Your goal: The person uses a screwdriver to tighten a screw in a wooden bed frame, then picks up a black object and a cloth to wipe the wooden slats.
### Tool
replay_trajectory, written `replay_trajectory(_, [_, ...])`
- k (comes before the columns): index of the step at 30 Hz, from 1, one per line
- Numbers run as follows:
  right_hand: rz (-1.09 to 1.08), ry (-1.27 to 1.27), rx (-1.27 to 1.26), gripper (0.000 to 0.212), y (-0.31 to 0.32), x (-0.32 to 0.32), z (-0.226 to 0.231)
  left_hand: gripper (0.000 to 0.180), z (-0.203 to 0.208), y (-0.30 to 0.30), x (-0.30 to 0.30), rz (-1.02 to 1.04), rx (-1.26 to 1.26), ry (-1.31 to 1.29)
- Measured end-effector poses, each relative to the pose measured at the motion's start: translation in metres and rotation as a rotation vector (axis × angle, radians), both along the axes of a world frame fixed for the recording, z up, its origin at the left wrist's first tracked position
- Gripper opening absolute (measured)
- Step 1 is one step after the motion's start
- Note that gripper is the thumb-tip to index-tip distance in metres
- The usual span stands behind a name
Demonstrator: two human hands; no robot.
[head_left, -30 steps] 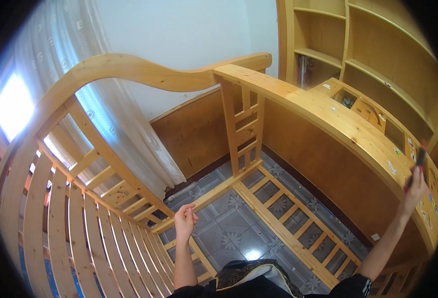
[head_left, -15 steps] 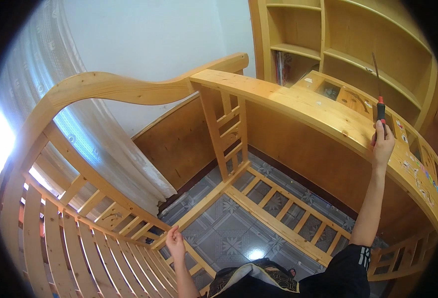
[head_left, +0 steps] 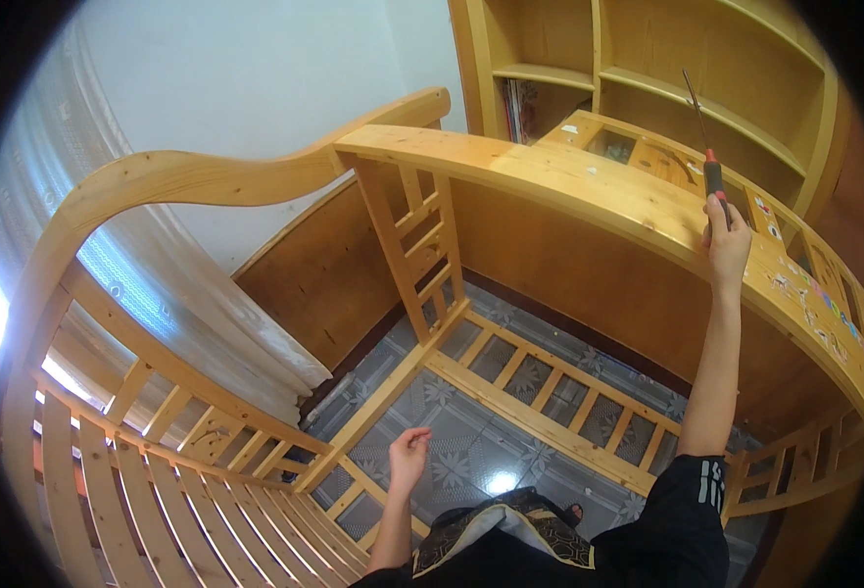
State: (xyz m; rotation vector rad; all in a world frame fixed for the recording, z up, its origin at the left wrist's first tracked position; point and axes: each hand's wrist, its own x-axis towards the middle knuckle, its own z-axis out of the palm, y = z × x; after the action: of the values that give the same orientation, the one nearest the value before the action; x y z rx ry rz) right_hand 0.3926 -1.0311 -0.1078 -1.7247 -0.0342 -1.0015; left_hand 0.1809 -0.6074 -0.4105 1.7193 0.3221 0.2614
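My right hand (head_left: 729,243) is raised over the wooden rail on the right. It is closed round the red-and-black handle of a screwdriver (head_left: 713,176), whose long thin shaft points up and away. Below it, the curved light-wood rail (head_left: 589,191) of a bed frame runs from the upper middle to the right edge. Lower down, my left hand (head_left: 410,456) hangs over the tiled floor, apart from the wood. Its fingers are curled toward the thumb, and anything small between them cannot be made out.
A slatted wooden panel (head_left: 143,480) stands along the left side. Across the floor lies a ladder-like wooden frame (head_left: 540,421), near an upright slatted end (head_left: 408,245). Behind are a curtain (head_left: 197,284), a white wall and a wooden bookshelf (head_left: 550,73).
My left hand has moved right, away from the slatted panel, over the floor. The view has shifted a little to the right. My right hand still grips the screwdriver, its shaft tilted more leftward.
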Motion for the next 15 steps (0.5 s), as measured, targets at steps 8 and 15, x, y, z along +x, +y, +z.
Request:
replay_trajectory(8, [-0.03,0.035,0.038,0.034,0.0,-0.004,0.005,0.022,0.137,-0.065,-0.016,-0.87,-0.291,-0.09])
replay_trajectory(15, [-0.023,0.005,0.031,0.034,0.007,-0.003,0.002,0.035,0.191,-0.052,-0.042,-1.848,-0.408,-0.627])
